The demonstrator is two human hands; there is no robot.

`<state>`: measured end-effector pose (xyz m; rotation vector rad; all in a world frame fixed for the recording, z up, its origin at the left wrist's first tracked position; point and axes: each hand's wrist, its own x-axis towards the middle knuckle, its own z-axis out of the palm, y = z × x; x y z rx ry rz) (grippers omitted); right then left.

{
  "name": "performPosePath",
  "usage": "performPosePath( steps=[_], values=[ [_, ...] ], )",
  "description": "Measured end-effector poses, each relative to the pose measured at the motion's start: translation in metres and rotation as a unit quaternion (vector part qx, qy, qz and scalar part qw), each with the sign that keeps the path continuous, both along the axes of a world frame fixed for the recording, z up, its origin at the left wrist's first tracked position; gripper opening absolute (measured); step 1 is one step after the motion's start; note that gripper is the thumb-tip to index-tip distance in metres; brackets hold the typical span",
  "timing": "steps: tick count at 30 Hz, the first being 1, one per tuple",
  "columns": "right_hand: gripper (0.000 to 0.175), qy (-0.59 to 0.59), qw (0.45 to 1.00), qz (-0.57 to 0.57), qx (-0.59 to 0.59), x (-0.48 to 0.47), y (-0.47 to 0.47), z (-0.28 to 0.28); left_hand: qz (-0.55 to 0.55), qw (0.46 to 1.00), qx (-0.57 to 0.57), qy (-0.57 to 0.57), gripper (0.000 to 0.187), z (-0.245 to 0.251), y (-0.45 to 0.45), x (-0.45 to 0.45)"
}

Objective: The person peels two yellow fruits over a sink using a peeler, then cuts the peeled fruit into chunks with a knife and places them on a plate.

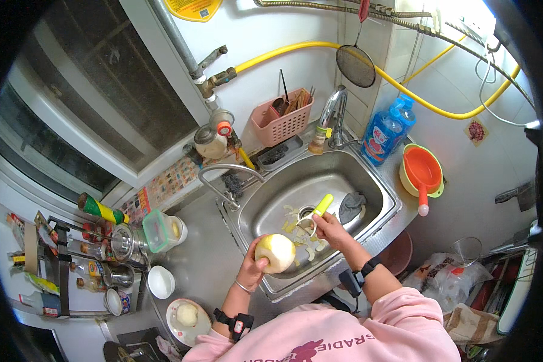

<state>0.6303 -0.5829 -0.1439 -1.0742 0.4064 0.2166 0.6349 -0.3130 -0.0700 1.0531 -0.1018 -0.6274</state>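
My left hand [252,264] grips a large round pear-like fruit [278,254] over the sink's near edge. Most of the fruit's pale flesh is bare, with yellow skin left on its upper left side. In my right hand [329,228] is a peeler [322,206] with a lime-green handle and a white head, held just right of the fruit and apart from it. Beneath both hands lies the stainless steel sink [271,203], with strips of peel [294,225] scattered around its drain. A dark grey cloth [352,207] rests at the basin's right side.
A chrome faucet [332,108] and a thin curved tap [228,167] rise behind the sink. Left stand a white bowl [161,282] and a plate [174,326] bearing a peeled round item [187,314]. Blue detergent bottles [382,135] and a red ladle [421,165] in a basin stand right.
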Motion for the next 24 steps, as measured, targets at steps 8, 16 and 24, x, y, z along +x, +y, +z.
performPosePath(
  steps=[8,16,24],
  values=[
    [0.028,-0.081,0.886,-0.076,-0.451,-0.011,0.010,0.027,0.006,0.984,-0.103,0.146,0.068,-0.026,0.005,-0.005],
    [0.022,-0.163,0.986,0.034,-0.028,-0.020,0.055,0.113,0.011,0.981,-0.126,0.147,0.076,-0.028,-0.007,-0.006],
    [0.025,-0.089,0.992,0.079,0.053,-0.014,0.063,0.108,-0.027,0.973,-0.188,0.128,0.084,-0.019,-0.009,-0.010]
  ],
)
